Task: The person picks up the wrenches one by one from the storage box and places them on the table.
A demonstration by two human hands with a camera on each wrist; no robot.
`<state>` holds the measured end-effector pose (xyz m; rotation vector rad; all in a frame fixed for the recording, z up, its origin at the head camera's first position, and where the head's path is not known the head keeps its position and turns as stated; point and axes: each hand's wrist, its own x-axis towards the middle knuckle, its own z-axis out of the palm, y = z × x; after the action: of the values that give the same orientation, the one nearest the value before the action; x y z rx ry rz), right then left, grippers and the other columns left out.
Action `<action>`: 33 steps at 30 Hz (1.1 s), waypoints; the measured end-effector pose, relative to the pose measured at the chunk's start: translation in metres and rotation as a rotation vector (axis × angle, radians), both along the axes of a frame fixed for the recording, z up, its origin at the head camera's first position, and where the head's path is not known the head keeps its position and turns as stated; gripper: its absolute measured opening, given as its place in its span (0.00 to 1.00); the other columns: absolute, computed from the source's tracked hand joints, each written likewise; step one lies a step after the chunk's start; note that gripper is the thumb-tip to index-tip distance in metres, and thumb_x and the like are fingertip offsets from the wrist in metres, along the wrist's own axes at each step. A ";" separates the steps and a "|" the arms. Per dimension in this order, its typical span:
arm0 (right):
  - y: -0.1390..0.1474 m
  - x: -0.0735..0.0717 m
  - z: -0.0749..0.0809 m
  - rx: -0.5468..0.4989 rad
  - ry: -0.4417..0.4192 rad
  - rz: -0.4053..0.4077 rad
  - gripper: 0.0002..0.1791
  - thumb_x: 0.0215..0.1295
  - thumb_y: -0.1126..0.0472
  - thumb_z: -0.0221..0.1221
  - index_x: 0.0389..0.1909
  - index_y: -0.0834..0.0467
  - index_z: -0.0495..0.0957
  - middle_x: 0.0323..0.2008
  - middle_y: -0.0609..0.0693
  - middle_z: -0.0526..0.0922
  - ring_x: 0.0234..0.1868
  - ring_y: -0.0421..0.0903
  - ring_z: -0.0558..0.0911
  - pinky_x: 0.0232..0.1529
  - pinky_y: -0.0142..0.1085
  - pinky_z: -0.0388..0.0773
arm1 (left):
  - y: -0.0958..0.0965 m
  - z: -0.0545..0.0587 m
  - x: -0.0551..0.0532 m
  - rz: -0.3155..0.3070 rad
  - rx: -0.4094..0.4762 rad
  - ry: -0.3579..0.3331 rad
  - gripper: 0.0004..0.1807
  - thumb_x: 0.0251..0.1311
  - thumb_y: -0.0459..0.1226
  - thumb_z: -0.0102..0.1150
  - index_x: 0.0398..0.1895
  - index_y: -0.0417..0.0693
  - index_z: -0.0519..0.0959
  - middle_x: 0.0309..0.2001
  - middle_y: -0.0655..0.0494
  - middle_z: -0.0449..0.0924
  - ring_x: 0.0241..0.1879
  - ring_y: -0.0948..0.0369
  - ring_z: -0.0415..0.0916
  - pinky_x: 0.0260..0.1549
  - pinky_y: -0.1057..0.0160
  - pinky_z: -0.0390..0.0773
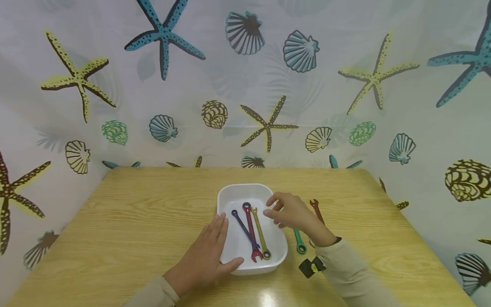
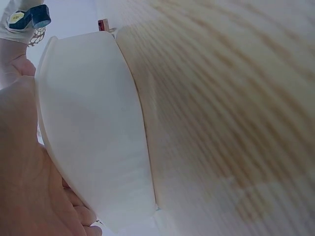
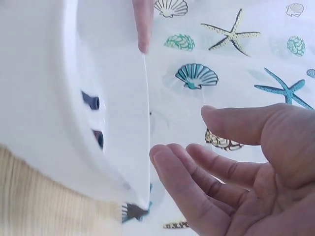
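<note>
A white plastic tray [image 1: 245,190] holds a purple combination wrench [image 1: 242,226], a red one [image 1: 250,221] and a yellow one [image 1: 260,232]. My left hand [image 1: 205,253] rests along the tray's left rim, fingers straight and thumb spread over the near-left edge. In the left wrist view its palm [image 2: 24,162] lies against the tray's outer wall [image 2: 93,123]. Over the right rim hovers my right hand [image 1: 293,213], its fingers loosely bent with nothing between them, as the right wrist view also shows. Beneath that arm lie a green wrench [image 1: 299,241] and an orange-brown wrench [image 1: 316,207], both partly hidden.
The light wooden table [image 1: 153,204] extends to both sides of the tray. A curtain [image 1: 215,145] printed with starfish and shells hangs behind it and along both sides. A small dark device [image 1: 311,267] is strapped at my right wrist.
</note>
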<state>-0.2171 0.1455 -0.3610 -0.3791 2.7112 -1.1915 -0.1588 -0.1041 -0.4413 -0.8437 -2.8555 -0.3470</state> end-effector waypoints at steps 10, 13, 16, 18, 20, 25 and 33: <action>-0.037 -0.009 -0.027 0.033 -0.057 0.023 0.13 0.61 0.59 0.64 0.42 0.62 0.78 0.27 0.51 0.79 0.25 0.51 0.83 0.23 0.36 0.81 | -0.001 -0.001 0.000 -0.010 -0.003 -0.004 0.54 0.61 0.69 0.37 0.72 0.30 0.51 0.74 0.36 0.46 0.74 0.45 0.43 0.69 0.47 0.53; -0.045 -0.012 -0.035 0.084 -0.067 0.019 0.11 0.61 0.57 0.64 0.40 0.59 0.78 0.25 0.50 0.79 0.23 0.48 0.82 0.22 0.33 0.80 | -0.001 -0.001 0.000 -0.013 0.002 -0.003 0.54 0.62 0.69 0.37 0.72 0.30 0.50 0.74 0.35 0.45 0.74 0.45 0.43 0.69 0.47 0.53; -0.051 -0.015 -0.043 0.109 -0.071 0.011 0.12 0.61 0.58 0.64 0.41 0.60 0.78 0.24 0.49 0.79 0.22 0.45 0.81 0.20 0.31 0.78 | -0.001 -0.002 -0.001 -0.018 -0.003 0.005 0.54 0.62 0.68 0.37 0.72 0.29 0.50 0.74 0.35 0.45 0.74 0.45 0.42 0.69 0.48 0.52; -0.055 -0.015 -0.047 0.115 -0.068 0.006 0.14 0.60 0.58 0.64 0.43 0.62 0.77 0.23 0.50 0.79 0.21 0.44 0.80 0.20 0.31 0.77 | -0.002 -0.002 -0.001 -0.020 -0.009 0.015 0.54 0.62 0.68 0.37 0.72 0.29 0.50 0.74 0.35 0.45 0.74 0.45 0.42 0.69 0.48 0.52; -0.058 -0.015 -0.049 0.120 -0.066 -0.007 0.16 0.60 0.58 0.64 0.45 0.63 0.77 0.24 0.50 0.78 0.21 0.43 0.79 0.20 0.31 0.76 | -0.002 -0.002 -0.001 -0.024 -0.011 0.028 0.54 0.62 0.68 0.38 0.72 0.29 0.51 0.74 0.35 0.45 0.74 0.45 0.43 0.69 0.48 0.52; -0.066 -0.013 -0.055 0.167 -0.022 -0.035 0.18 0.59 0.58 0.65 0.45 0.65 0.78 0.26 0.50 0.77 0.19 0.42 0.78 0.19 0.31 0.75 | -0.002 -0.001 0.000 -0.028 -0.005 0.033 0.53 0.62 0.67 0.39 0.72 0.28 0.51 0.74 0.35 0.46 0.74 0.45 0.43 0.69 0.48 0.53; -0.070 -0.012 -0.060 0.295 0.050 -0.041 0.17 0.56 0.58 0.66 0.43 0.64 0.80 0.26 0.49 0.77 0.24 0.42 0.75 0.24 0.31 0.74 | -0.001 -0.001 0.000 -0.030 0.005 0.036 0.53 0.62 0.66 0.41 0.71 0.28 0.51 0.73 0.34 0.47 0.73 0.44 0.45 0.68 0.47 0.54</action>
<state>-0.2292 0.0750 -0.4206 -0.3181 2.8914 -0.7808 -0.1584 -0.1049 -0.4418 -0.8835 -2.8104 -0.3393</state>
